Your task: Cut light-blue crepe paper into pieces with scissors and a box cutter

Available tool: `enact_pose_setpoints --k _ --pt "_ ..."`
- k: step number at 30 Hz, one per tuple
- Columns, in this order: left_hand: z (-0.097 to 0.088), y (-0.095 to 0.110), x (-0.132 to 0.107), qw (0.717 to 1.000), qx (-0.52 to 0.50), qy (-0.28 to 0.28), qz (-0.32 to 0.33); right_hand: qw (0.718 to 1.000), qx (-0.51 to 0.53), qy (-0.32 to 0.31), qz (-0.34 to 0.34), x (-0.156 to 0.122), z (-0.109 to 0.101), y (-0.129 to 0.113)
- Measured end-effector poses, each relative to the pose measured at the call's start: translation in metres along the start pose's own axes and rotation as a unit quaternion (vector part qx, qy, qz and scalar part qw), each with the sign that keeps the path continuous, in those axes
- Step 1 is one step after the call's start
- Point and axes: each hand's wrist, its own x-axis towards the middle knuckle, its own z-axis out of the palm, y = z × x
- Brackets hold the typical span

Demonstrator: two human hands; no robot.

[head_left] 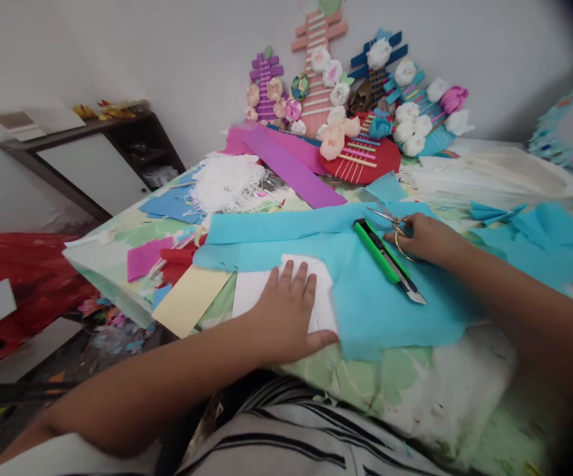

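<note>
My left hand (286,314) lies flat with its fingers stretched out on a white sheet of paper (249,294). Under and beyond that sheet spreads light blue crepe paper (396,324), with a cut edge and a long strip (266,228) across its far side. My right hand (425,238) is closed on the gold-coloured handles of a pair of scissors (386,215), whose blades point left over the blue paper. Just left of the scissors a green utility knife (380,251) rests on the blue paper, its blade showing toward me.
Colourful stick-and-flower crafts (316,86) lean on the wall behind the table. White shredded strands (229,182), purple paper (291,165) and a cream card (194,297) lie leftward. Crumpled blue scraps (534,231) are at the right. A low cabinet (92,165) stands at the far left.
</note>
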Motion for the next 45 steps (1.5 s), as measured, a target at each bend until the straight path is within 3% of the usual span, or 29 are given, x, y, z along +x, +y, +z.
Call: enact_pose_setpoints --k 6,12,18,21,24,26,28,31,39,43,45 --pt "0.017 -0.019 -0.020 0.999 0.005 0.013 0.039 1.000 0.002 -0.009 -0.007 0.001 -0.001 -0.004" --pt "0.013 -0.037 -0.016 0.997 0.036 0.021 0.063 1.000 -0.001 -0.002 -0.001 -0.004 -0.003 -0.013" --pt "0.001 -0.058 -0.011 0.994 0.052 -0.017 0.090 1.000 -0.012 0.004 0.014 -0.011 -0.001 -0.016" --pt "-0.009 -0.050 -0.011 0.995 0.024 -0.014 0.099 0.999 -0.013 0.015 0.029 -0.012 -0.001 -0.017" --pt "-0.013 -0.032 -0.006 0.989 0.002 0.070 0.130 0.999 -0.003 0.029 0.040 -0.009 -0.005 -0.019" --pt "-0.010 -0.021 -0.002 0.982 -0.002 0.098 0.161 0.998 0.007 0.053 0.038 -0.002 -0.009 -0.022" --pt "-0.004 -0.013 0.000 0.974 -0.007 0.081 0.213 0.995 0.014 0.097 0.020 0.007 -0.010 -0.026" --pt "0.004 -0.008 -0.001 0.971 -0.021 0.058 0.230 0.991 0.026 0.129 0.006 0.024 -0.003 -0.029" --pt "0.006 -0.011 -0.011 0.972 -0.054 0.056 0.222 0.994 0.063 0.082 0.044 0.043 0.013 -0.022" --pt "-0.006 -0.012 -0.011 0.968 -0.060 0.068 0.233 0.992 0.075 0.080 0.056 0.046 0.012 -0.021" --pt "-0.016 -0.017 -0.001 0.976 -0.057 0.083 0.194 0.991 0.083 0.082 0.063 0.046 0.010 -0.021"
